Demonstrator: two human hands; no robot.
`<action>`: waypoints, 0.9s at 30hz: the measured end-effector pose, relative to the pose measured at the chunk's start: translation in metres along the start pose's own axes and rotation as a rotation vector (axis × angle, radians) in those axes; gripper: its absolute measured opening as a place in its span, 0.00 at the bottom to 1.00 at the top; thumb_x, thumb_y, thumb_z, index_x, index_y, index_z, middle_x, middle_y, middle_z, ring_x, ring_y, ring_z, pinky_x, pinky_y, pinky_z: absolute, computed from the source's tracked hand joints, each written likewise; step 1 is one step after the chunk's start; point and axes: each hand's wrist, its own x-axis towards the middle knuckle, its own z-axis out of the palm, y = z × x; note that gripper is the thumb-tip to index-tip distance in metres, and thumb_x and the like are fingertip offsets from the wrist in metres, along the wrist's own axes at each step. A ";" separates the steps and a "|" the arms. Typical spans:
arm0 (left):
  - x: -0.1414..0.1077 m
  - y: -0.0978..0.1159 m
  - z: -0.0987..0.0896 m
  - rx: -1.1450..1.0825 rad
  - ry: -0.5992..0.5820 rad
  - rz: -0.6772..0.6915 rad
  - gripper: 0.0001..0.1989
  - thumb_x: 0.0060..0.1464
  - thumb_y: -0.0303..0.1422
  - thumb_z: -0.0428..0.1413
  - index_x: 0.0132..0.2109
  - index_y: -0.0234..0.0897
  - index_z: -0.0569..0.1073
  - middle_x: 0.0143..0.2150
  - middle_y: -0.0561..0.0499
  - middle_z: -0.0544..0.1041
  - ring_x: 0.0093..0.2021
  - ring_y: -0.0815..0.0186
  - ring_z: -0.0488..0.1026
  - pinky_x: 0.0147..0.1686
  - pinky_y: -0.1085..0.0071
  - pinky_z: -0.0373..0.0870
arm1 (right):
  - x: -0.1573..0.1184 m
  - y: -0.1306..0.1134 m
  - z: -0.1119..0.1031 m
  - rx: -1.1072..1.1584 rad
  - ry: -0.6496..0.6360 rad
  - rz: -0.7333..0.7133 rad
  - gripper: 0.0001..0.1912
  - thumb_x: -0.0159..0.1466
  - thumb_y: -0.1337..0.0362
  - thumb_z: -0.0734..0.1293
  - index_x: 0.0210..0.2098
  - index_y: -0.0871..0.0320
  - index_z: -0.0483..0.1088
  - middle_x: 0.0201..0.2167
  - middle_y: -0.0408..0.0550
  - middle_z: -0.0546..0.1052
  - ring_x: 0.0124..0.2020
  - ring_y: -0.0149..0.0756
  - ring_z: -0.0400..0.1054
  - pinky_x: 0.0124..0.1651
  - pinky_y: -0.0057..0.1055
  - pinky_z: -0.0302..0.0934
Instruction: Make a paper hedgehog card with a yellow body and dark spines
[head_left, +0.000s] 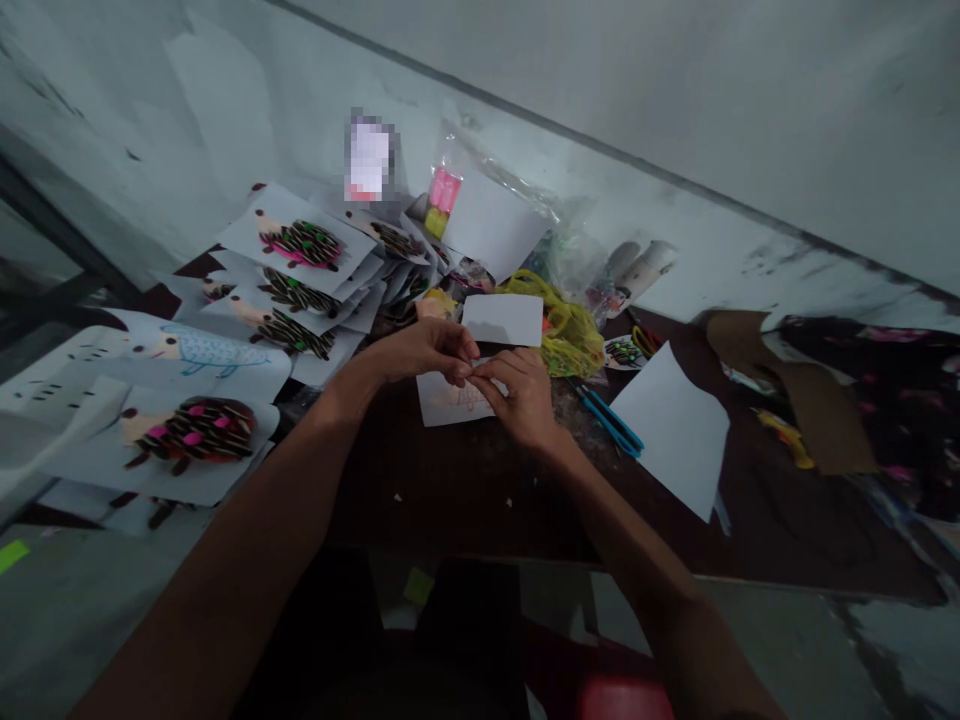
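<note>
My left hand (435,350) and my right hand (523,390) meet fingertip to fingertip over the middle of the dark table. The fingers of both are pinched together; whatever lies between them is too small to make out. Just beneath is a white sheet (439,405) with reddish lettering, partly covered by my hands. A blank white card (504,315) sits right behind my fingers. Blue-handled scissors (611,418) rest to the right of my right hand. Beyond the card is a yellow net-like plastic bag (574,340).
Papers with seed-covered hedgehog pictures (304,245) are piled on the left, beside a blue-drawn hedgehog (214,350). Clear plastic bags (577,250) lean on the wall. A white sheet (675,425), brown cardboard (817,410) and dark flowered cloth (885,370) lie right.
</note>
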 end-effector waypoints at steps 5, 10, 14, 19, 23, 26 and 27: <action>-0.005 0.004 -0.005 0.063 0.039 -0.006 0.18 0.48 0.34 0.70 0.42 0.31 0.74 0.29 0.51 0.80 0.30 0.67 0.78 0.35 0.70 0.76 | 0.003 -0.004 0.005 0.022 0.016 -0.030 0.12 0.73 0.59 0.64 0.38 0.54 0.78 0.34 0.47 0.79 0.39 0.40 0.68 0.46 0.38 0.55; -0.003 0.002 -0.006 0.219 0.077 -0.062 0.12 0.49 0.29 0.67 0.40 0.32 0.75 0.30 0.51 0.80 0.30 0.68 0.78 0.35 0.71 0.75 | -0.002 -0.009 0.011 0.126 0.104 0.095 0.14 0.72 0.61 0.64 0.31 0.54 0.74 0.30 0.45 0.76 0.36 0.38 0.67 0.44 0.37 0.57; -0.002 0.004 -0.007 0.413 0.210 -0.071 0.06 0.50 0.27 0.62 0.38 0.32 0.76 0.30 0.52 0.78 0.27 0.70 0.75 0.29 0.75 0.71 | -0.008 -0.007 0.010 0.236 -0.013 0.110 0.12 0.72 0.61 0.65 0.34 0.54 0.76 0.33 0.45 0.77 0.38 0.37 0.68 0.46 0.36 0.56; -0.003 0.003 -0.010 0.568 0.236 -0.141 0.09 0.51 0.27 0.57 0.40 0.33 0.78 0.30 0.50 0.79 0.27 0.68 0.74 0.27 0.75 0.69 | -0.015 -0.002 0.016 0.095 -0.208 0.054 0.09 0.72 0.62 0.66 0.38 0.55 0.79 0.37 0.48 0.79 0.41 0.38 0.67 0.46 0.36 0.53; -0.003 -0.002 -0.012 0.744 0.217 -0.192 0.11 0.48 0.26 0.55 0.39 0.33 0.79 0.26 0.50 0.77 0.27 0.66 0.73 0.27 0.73 0.67 | -0.016 -0.005 0.021 0.035 -0.236 0.022 0.09 0.71 0.65 0.66 0.43 0.55 0.79 0.41 0.50 0.79 0.42 0.40 0.66 0.47 0.38 0.53; -0.001 -0.004 -0.013 0.821 0.183 -0.193 0.13 0.48 0.26 0.54 0.40 0.33 0.80 0.29 0.50 0.79 0.28 0.65 0.73 0.28 0.73 0.67 | -0.017 -0.007 0.020 0.010 -0.269 -0.017 0.11 0.68 0.68 0.65 0.45 0.56 0.79 0.43 0.52 0.78 0.44 0.42 0.64 0.47 0.39 0.53; -0.001 -0.005 -0.014 0.839 0.179 -0.194 0.14 0.48 0.26 0.54 0.40 0.33 0.80 0.30 0.49 0.80 0.29 0.65 0.74 0.29 0.73 0.67 | -0.018 -0.008 0.020 -0.001 -0.279 -0.026 0.12 0.67 0.69 0.65 0.45 0.56 0.79 0.43 0.52 0.77 0.44 0.43 0.64 0.48 0.40 0.53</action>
